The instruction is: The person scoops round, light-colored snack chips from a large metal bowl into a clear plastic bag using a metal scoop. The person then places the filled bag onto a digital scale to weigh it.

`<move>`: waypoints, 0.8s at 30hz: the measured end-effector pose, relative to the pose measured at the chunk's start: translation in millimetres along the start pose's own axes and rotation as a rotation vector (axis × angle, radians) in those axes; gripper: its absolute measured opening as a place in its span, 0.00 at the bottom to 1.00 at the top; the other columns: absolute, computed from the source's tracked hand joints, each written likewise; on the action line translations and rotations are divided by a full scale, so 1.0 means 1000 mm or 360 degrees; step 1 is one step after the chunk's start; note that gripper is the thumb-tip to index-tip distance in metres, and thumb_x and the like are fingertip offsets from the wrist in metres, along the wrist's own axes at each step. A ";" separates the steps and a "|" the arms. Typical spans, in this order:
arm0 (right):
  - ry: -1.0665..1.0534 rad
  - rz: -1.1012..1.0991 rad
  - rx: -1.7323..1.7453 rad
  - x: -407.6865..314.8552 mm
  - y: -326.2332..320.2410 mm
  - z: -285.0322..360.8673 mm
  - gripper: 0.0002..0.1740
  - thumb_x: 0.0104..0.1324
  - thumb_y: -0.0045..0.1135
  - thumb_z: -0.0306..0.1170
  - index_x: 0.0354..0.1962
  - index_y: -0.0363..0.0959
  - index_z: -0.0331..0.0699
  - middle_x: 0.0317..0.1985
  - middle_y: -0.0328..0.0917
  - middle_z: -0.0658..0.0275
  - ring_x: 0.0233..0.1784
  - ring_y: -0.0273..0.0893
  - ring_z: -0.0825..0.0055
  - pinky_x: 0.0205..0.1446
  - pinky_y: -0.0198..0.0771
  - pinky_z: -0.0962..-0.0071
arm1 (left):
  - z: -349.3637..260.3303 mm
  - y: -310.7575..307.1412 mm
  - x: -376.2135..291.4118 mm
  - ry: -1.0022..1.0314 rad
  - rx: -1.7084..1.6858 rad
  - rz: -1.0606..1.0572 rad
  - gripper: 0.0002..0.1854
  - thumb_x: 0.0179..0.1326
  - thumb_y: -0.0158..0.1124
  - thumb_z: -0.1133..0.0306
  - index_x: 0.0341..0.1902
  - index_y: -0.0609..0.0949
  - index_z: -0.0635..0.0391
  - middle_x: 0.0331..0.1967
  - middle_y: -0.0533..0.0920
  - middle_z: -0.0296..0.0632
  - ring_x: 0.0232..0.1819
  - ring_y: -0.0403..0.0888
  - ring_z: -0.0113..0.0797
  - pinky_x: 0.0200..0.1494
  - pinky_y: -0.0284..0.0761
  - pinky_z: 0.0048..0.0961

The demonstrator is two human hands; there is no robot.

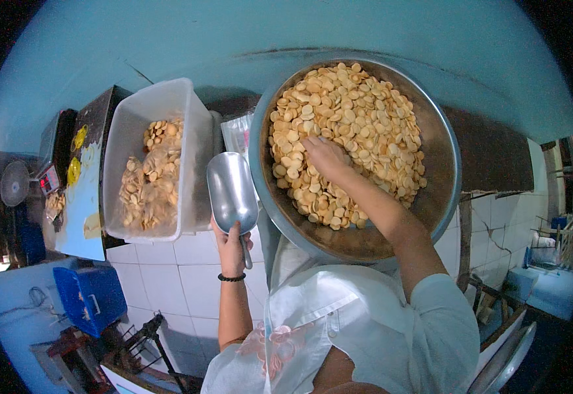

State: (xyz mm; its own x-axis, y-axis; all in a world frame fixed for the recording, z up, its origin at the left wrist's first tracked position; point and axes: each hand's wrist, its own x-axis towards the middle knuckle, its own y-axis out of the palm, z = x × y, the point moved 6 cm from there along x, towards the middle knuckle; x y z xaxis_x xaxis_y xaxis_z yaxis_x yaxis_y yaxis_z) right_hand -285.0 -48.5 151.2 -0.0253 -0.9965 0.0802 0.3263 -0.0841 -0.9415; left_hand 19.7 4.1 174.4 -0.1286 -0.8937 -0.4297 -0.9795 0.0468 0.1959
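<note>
My left hand (232, 241) is closed around the lower part and handle of a metal scoop (231, 189), whose bowl looks empty. My right hand (328, 157) rests on a heap of small round pale crackers (385, 128) at its left side; some fingertips are among the pieces, and I cannot tell whether it grips any. The crackers lie in a large round metal basin (439, 143). To the left of the scoop stands a translucent plastic bin (195, 128) holding clear bags of crackers (153, 182).
Clear plastic bags (237, 132) lie between bin and basin. Further left are a digital scale (50, 178), yellow ties (73, 171) and a small bag of crackers (55, 204). A blue crate (91, 300) and a fan (14, 183) are at lower left and far left. A teal wall rises behind.
</note>
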 end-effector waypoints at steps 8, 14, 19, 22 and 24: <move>0.0058 -0.0145 0.0480 0.016 -0.028 -0.003 0.12 0.57 0.56 0.27 0.41 0.74 0.35 0.42 0.75 0.56 0.45 0.75 0.58 0.45 0.72 0.65 | -0.009 0.027 0.021 0.0025 0.0223 0.0178 0.33 0.62 0.51 0.76 0.69 0.51 0.48 0.34 0.74 0.39 0.18 0.67 0.21 0.15 0.65 0.19; 0.0022 -0.0215 0.1139 0.045 -0.037 0.016 0.12 0.61 0.56 0.30 0.42 0.75 0.35 0.34 0.75 0.60 0.36 0.76 0.67 0.42 0.72 0.72 | -0.011 0.054 0.031 -0.0001 0.0294 0.0251 0.33 0.62 0.50 0.76 0.69 0.51 0.47 0.36 0.73 0.39 0.17 0.66 0.21 0.15 0.63 0.18; 0.0158 0.0069 -0.0176 0.069 0.000 -0.011 0.12 0.60 0.55 0.31 0.40 0.69 0.35 0.42 0.71 0.57 0.50 0.72 0.58 0.48 0.72 0.60 | -0.007 0.063 0.033 -0.0020 0.0330 0.0312 0.32 0.62 0.51 0.76 0.68 0.52 0.48 0.36 0.73 0.39 0.17 0.67 0.21 0.15 0.63 0.19; 0.0167 -0.0203 0.0116 0.058 -0.013 -0.008 0.12 0.59 0.56 0.30 0.39 0.68 0.35 0.41 0.71 0.56 0.48 0.72 0.58 0.47 0.71 0.59 | -0.004 0.066 0.032 0.0011 0.0329 0.0313 0.32 0.62 0.51 0.76 0.68 0.53 0.49 0.36 0.74 0.40 0.18 0.69 0.22 0.15 0.64 0.19; 0.0182 -0.0344 0.0525 0.049 -0.034 -0.001 0.14 0.58 0.60 0.31 0.38 0.69 0.34 0.39 0.73 0.58 0.43 0.74 0.63 0.44 0.71 0.61 | -0.004 0.069 0.031 0.0064 0.0409 0.0322 0.32 0.62 0.51 0.76 0.68 0.53 0.49 0.36 0.75 0.40 0.18 0.70 0.23 0.15 0.64 0.19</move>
State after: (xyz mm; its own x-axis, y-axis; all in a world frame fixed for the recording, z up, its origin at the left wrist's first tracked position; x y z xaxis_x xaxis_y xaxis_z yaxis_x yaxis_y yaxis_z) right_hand -298.4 -94.4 187.1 -0.2255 -0.9513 0.2101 0.5871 -0.3048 -0.7500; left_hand -51.2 -22.5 177.9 -0.3237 -0.8715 -0.3684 -0.9423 0.3320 0.0427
